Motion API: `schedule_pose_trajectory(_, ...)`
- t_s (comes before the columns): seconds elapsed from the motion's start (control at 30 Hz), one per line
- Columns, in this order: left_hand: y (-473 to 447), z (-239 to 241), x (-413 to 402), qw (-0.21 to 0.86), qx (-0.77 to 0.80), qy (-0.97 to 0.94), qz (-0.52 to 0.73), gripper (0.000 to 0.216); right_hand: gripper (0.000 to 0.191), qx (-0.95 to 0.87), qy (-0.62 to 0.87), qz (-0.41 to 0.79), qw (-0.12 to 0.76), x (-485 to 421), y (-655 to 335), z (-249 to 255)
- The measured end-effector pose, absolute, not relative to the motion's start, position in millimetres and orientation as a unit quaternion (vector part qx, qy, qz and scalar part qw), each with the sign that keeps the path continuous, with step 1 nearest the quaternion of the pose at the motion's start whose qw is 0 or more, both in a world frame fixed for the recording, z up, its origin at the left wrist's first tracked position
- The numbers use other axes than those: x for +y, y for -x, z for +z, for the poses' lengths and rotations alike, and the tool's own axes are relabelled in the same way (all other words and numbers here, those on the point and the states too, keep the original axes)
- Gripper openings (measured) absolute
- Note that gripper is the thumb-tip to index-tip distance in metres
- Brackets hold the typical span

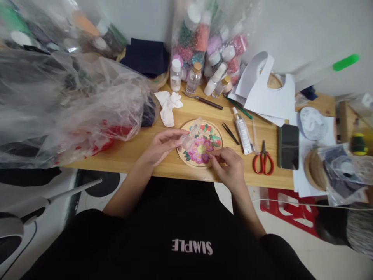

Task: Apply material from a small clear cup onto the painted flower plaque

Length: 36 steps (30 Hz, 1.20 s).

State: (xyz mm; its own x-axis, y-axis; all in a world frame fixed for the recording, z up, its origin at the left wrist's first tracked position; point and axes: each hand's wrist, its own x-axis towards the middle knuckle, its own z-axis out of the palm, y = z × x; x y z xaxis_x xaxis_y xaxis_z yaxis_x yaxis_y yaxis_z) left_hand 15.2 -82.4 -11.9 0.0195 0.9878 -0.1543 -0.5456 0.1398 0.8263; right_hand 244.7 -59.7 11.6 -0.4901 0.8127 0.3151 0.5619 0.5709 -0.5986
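Note:
A round wooden board (192,163) lies near the table's front edge, with a purple and pink flower (201,149), green leaves and small red shapes on it. In my left hand (164,146) is a small clear plastic container (186,140), tilted over the board's left part. My right hand (230,165) rests by the board's lower right edge, fingers pinched together at the flower's petals. Whatever is between those fingertips is too small to make out. Black tweezers (230,134) lie just right of the board.
To the right are a white tube (243,132), red-handled pliers (263,159) and a phone (288,147). Crumpled tissue (168,109), a dark-handled pen-like tool (208,102) and several small bottles (194,77) lie behind. A large plastic bag (96,101) covers the left.

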Motion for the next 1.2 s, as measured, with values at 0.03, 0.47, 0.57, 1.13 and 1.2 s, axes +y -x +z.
schedule_pose_trajectory(0.03, -15.4, -11.7, -82.4, 0.650, 0.383, -0.291, 0.588, 0.026, 0.011, -0.839, 0.412, 0.206, 0.289, -59.6, -244.4, 9.5)
schedule_pose_trajectory(0.47, -14.1, -12.9, -84.1, 0.650, 0.386, -0.302, 0.581, 0.026, 0.013, -0.850, 0.410, 0.195, 0.266, -57.6, -244.0, 2.6)
schedule_pose_trajectory(0.57, -14.3, -11.8, -84.1, 0.650, 0.389, -0.298, 0.580, 0.027, 0.012, -0.848, 0.413, 0.202, 0.263, -58.0, -243.8, 2.9)
schedule_pose_trajectory(1.13, -14.3, -9.4, -84.3, 0.648, 0.394, -0.295, 0.581, 0.028, 0.011, -0.841, 0.417, 0.206, 0.279, -56.5, -244.8, 5.3)
schedule_pose_trajectory(1.2, -14.1, -9.9, -84.3, 0.649, 0.393, -0.295, 0.581, 0.027, 0.010, -0.835, 0.420, 0.213, 0.286, -56.0, -245.4, 9.7)
